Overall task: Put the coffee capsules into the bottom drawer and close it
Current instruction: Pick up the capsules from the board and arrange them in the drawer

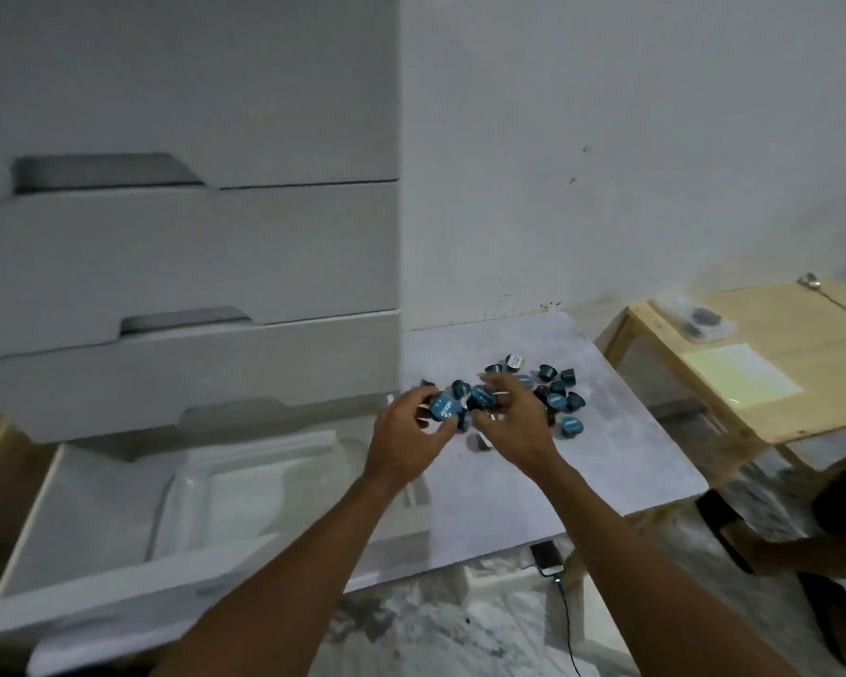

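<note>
Several blue and dark coffee capsules (555,393) lie in a heap on a low grey marbled table (606,461). My left hand (406,432) holds a blue capsule (444,408) between its fingers at the heap's left edge. My right hand (514,422) is right beside it, fingers closed around another blue capsule (482,397). The bottom drawer (94,510) of the white chest stands pulled open at the lower left; a clear plastic tray (245,486) lies inside it. No capsule is visible in the drawer.
Two upper drawers (182,266) of the chest are closed. A wooden side table (753,364) with a spoon, a small bag and paper stands at the right. A phone on a cable (548,559) lies on the floor below the grey table. A person's leg (841,539) shows at the far right.
</note>
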